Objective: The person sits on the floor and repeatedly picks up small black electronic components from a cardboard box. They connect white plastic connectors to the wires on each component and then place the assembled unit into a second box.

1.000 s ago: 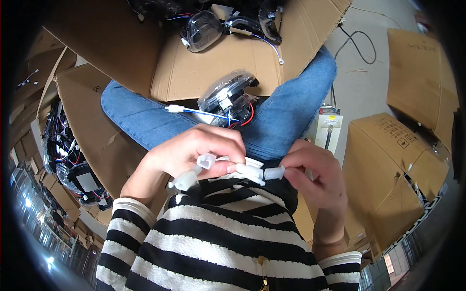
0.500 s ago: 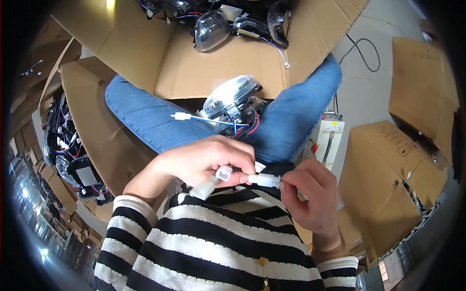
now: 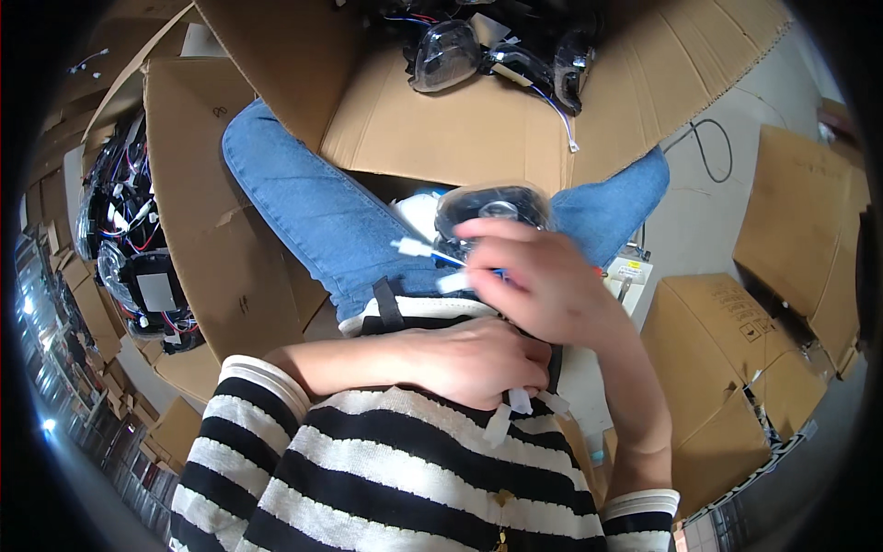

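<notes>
My right hand [image 3: 552, 285], blurred, reaches over a vehicle lamp [image 3: 497, 204] between my legs. Its fingers pinch a small white plastic connector sleeve [image 3: 452, 282]. Just beyond them lies a white plug [image 3: 414, 247] on the lamp's blue and white wires, partly hidden by the hand. My left hand [image 3: 464, 363] lies curled at my waist, palm inward. White translucent connector sleeves [image 3: 519, 401] poke out beneath its bent fingers; the grip itself is mostly hidden.
A large open carton [image 3: 441, 143] in front of me holds several lamps with wires. Another carton [image 3: 198, 207] stands at my left, beside more wired lamps [image 3: 152, 276]. Closed cartons [image 3: 708, 368] and a white box-shaped device [image 3: 635, 271] are on the right.
My right hand has left the connector at my waist and moved forward and left to the lamp. My left hand has shifted right and lower. The view has shifted slightly.
</notes>
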Motion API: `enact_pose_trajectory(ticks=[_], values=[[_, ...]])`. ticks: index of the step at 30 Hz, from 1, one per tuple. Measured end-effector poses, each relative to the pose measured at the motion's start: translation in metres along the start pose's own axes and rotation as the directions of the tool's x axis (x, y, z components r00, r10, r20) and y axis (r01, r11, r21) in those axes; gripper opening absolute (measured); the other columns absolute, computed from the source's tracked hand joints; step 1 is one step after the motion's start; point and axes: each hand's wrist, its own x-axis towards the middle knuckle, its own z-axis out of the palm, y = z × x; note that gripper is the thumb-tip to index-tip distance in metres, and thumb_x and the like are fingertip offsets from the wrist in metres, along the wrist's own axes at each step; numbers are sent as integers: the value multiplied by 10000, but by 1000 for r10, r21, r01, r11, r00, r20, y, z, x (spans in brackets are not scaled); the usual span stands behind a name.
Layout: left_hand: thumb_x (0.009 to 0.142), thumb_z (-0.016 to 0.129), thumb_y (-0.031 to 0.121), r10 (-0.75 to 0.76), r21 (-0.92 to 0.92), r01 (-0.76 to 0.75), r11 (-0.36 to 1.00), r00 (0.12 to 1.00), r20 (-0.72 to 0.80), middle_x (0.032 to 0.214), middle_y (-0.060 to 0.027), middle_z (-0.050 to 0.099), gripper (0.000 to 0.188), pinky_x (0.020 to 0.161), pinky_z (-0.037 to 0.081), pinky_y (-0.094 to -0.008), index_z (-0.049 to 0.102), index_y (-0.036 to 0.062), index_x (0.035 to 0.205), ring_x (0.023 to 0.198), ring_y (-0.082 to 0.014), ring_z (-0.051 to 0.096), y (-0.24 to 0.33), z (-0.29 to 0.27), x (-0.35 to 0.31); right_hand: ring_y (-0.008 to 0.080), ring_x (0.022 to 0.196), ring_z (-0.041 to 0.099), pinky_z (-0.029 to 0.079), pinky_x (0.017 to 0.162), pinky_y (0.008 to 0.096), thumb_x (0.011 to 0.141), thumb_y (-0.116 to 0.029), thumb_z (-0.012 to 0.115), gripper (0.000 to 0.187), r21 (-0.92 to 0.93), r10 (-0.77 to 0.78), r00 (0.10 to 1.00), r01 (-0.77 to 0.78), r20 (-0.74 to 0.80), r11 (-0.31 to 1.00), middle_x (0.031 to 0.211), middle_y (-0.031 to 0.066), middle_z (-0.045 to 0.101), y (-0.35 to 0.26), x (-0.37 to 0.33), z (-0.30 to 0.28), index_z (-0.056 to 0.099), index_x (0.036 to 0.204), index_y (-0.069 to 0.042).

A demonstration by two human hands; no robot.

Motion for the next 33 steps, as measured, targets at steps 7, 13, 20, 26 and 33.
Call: enact_pose_trajectory(ticks=[7,13,20,26,33], values=[[548,571,31,29,-12,-29,1000,1000,2,843,-116,533,245,668,428,-345,558,1,791,786,-271,539,1,5,3,308,651,564,443,567,376,709,-102,500,101,-326,260,897,-141,358,935,810,129,586,14,24,43,572,704,-31],[647,540,26,-13,-2,13,1000,999,52,905,-109,535,252,715,430,-325,567,28,898,860,-248,524,4,-5,-2,210,605,551,426,548,299,728,-75,511,81,197,213,946,-264,245,944,702,99,578,9,7,24,565,753,-20],[675,617,17,-55,-118,-35,992,729,-683,687,-56,503,77,539,393,-250,558,44,716,600,-148,494,8,-29,-39,143,486,415,320,446,245,753,-34,532,24,279,127,987,-96,-97,956,648,58,443,-12,-39,6,514,763,-22],[684,635,53,-287,-333,54,941,648,-705,739,-23,502,196,499,327,-197,592,38,874,544,-73,378,20,-34,-34,205,500,452,362,447,288,711,-3,558,100,227,10,978,39,-209,973,696,82,474,-16,-41,20,507,793,-27],[706,615,52,-149,-252,19,967,850,-506,816,-39,481,256,599,388,-206,596,15,958,687,-93,457,17,-48,-33,231,582,502,411,511,289,696,-4,573,116,246,-34,975,90,-222,965,847,128,517,-23,-46,30,514,794,-23]])
